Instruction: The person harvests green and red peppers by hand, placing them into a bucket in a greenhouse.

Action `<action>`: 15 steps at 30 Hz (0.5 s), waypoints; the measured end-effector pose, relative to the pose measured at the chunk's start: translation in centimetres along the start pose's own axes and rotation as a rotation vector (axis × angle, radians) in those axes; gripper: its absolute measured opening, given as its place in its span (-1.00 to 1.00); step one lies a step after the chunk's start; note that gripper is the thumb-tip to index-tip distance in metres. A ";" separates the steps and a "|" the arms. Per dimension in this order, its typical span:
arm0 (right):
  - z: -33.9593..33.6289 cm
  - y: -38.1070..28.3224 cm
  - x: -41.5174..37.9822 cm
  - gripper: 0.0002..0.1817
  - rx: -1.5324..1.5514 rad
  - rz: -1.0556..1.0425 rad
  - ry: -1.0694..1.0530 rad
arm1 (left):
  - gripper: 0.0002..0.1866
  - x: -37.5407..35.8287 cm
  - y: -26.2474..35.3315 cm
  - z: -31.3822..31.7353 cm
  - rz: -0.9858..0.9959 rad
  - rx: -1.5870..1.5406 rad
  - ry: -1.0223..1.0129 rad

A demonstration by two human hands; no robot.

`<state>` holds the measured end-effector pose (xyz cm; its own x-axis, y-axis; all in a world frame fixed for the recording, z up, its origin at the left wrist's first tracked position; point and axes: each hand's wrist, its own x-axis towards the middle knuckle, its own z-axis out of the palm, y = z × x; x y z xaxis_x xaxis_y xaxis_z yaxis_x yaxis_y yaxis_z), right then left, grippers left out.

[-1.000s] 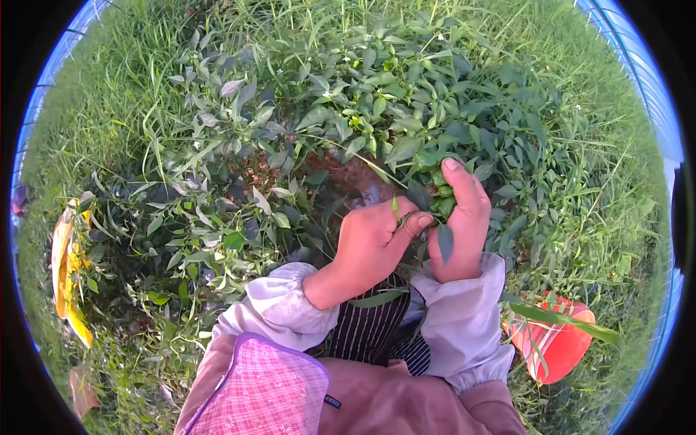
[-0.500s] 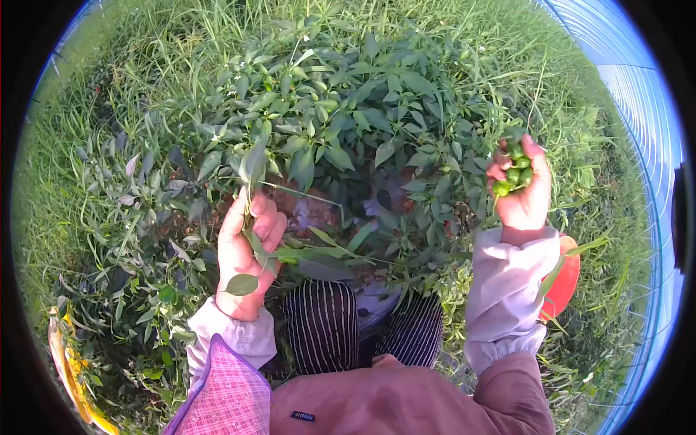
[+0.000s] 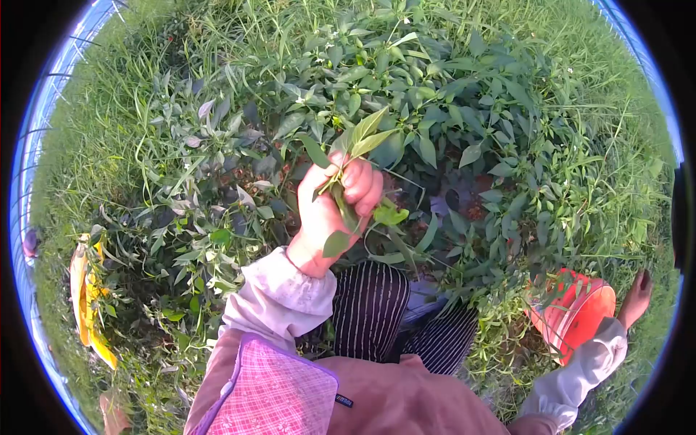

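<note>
My left hand [image 3: 337, 203] is closed around a leafy green pepper stem [image 3: 366, 136], held upright in front of my knees. Leaves stick out above the fist and hang below it. Down at the far right, my right hand [image 3: 637, 296] is just past a red bucket [image 3: 591, 319], close to its rim. Its fingers are mostly turned away and small in view, so what they hold, if anything, cannot be made out. No green peppers show in it now.
Dense pepper plants [image 3: 435, 94] spread ahead, with tall grass [image 3: 130, 138] around them. A yellow bag-like item [image 3: 93, 308] lies in the grass at the left. My striped trouser knees [image 3: 370, 301] are close below the left hand.
My right hand, which held several green peppers up at the right, has swung down beside the bucket. The view has shifted right; my left hand still grips the stem, now nearer the middle.
</note>
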<state>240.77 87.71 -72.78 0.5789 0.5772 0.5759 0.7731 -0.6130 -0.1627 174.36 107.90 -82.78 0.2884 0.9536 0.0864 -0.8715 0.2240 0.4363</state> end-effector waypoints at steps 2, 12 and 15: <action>-1.7 -18.7 -5.4 -0.71 0.792 -0.025 -0.051 | -0.61 0.1 -0.6 0.5 -0.001 0.027 -0.006; 2.0 -44.7 -25.1 -0.74 1.188 -0.175 -1.291 | -0.70 -2.8 -2.7 -0.6 -0.116 0.205 0.081; 1.8 -44.2 -25.0 -0.75 1.098 -0.236 -1.563 | -0.70 -3.4 -2.2 -1.6 -0.221 0.097 0.051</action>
<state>192.60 101.32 -81.45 -0.3451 0.8662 -0.3614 0.2972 -0.2644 -0.9175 174.67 104.50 -85.42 0.4449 0.8932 -0.0650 -0.7466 0.4100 0.5240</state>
